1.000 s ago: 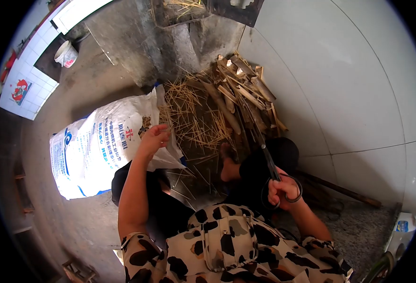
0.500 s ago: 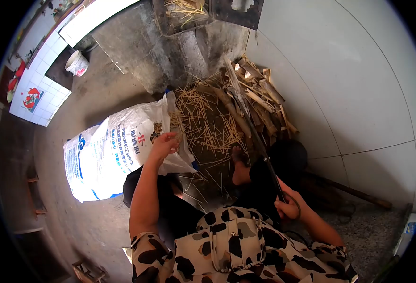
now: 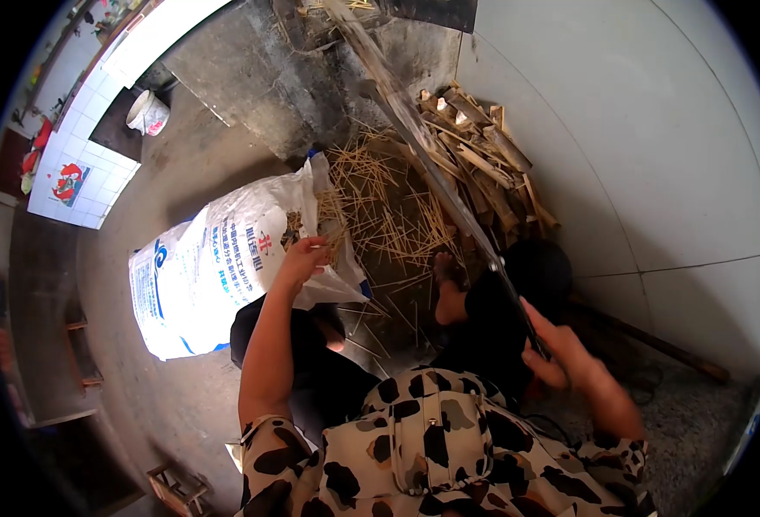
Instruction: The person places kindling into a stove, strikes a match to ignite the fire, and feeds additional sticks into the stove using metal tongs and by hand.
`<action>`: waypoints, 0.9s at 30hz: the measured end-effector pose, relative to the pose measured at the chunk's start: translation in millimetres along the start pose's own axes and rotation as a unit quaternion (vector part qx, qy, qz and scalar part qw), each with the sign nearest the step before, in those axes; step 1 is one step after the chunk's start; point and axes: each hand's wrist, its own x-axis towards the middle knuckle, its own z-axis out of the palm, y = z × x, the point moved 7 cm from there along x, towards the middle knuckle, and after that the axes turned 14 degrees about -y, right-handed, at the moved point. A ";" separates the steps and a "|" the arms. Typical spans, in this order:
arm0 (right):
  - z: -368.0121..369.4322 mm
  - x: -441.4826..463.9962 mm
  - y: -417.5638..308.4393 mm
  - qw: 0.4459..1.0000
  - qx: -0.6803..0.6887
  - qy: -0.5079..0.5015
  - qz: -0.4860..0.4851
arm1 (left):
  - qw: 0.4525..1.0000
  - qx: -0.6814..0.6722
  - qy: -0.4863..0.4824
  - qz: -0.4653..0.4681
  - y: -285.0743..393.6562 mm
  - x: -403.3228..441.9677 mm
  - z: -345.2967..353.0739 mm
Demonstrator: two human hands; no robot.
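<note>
Long dark metal tongs (image 3: 494, 263) reach up and left from my right hand (image 3: 561, 349), which is closed around their handles. Between the tongs' far ends is a long piece of wood (image 3: 380, 69), raised in front of the stove's opening. My left hand (image 3: 304, 263) is beside the open mouth of a white sack (image 3: 216, 258) with blue and red print. Its fingers are loosely curled and apart, and nothing shows in them. Thin straw-like sticks (image 3: 389, 207) lie scattered on the floor to the right of the sack.
Split firewood (image 3: 492, 164) is heaped against the tiled wall (image 3: 638, 129). The concrete stove (image 3: 242, 77) stands at the top. A white bucket (image 3: 148, 113) is at upper left, a wooden stool (image 3: 177, 491) at lower left. A long pole (image 3: 656, 340) lies on the right.
The tongs have swung up and left with the wood, towards the stove opening. My right hand has shifted on the handles. My left hand has stayed near the sack's mouth. The view has turned slightly.
</note>
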 end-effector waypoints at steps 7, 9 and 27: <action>-76.2 81.9 -4.8 0.996 -0.068 0.036 -0.043 | 1.000 0.010 -0.014 -0.017 -4.7 -3.0 1.2; -97.4 109.7 -7.0 0.994 -0.076 0.042 -0.064 | 1.000 0.006 -0.014 -0.025 -4.0 -6.9 1.9; -224.1 344.8 -4.4 0.961 -0.156 0.087 -0.209 | 0.993 -0.055 -0.003 -0.100 -18.9 -0.4 -14.6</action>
